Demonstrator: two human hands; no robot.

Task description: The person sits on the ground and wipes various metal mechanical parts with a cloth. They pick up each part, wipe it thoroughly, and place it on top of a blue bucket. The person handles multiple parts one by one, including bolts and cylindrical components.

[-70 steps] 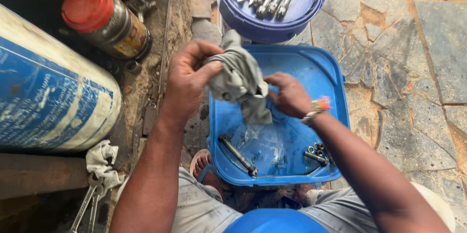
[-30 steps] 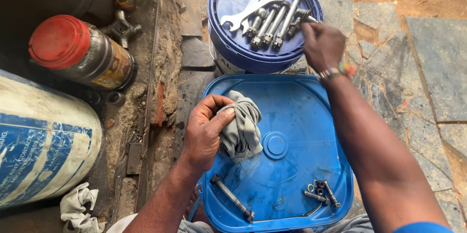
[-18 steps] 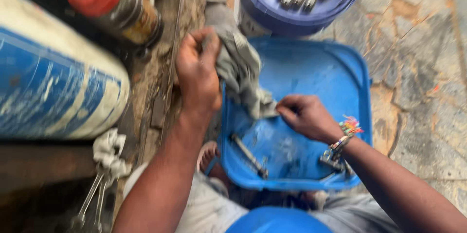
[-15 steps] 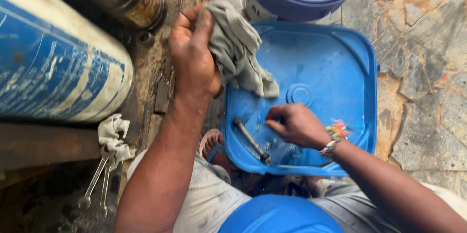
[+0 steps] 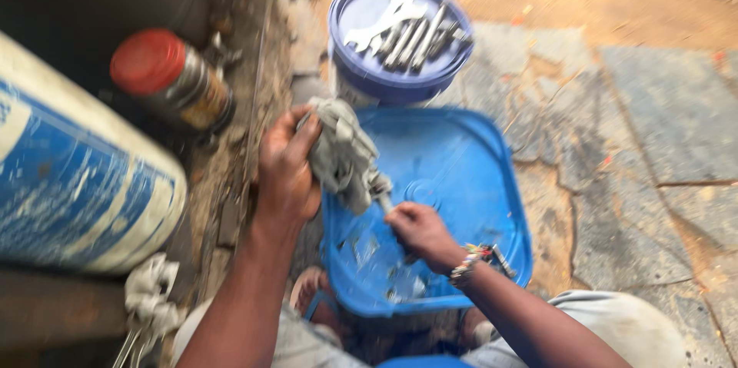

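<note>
Holding a bunched grey rag (image 5: pixel 342 154), the left hand (image 5: pixel 286 167) has its fingers clenched round the cloth above the left edge of the blue square lid (image 5: pixel 469 184). Right hand (image 5: pixel 419 231) pinches a small metal part at the rag's lower end; the part is too blurred to identify.

Round blue bucket lid (image 5: pixel 361 68) beyond: several spanners (image 5: pixel 403 26) lying side by side on it. Square lid carries wet patches and small metal pieces (image 5: pixel 500 256) near the wrist.

Left: blue-and-white drum (image 5: pixel 77 184), red-capped can (image 5: pixel 169 85). Ground: dirt and flat stone paving (image 5: pixel 638 153), outdoors.
</note>
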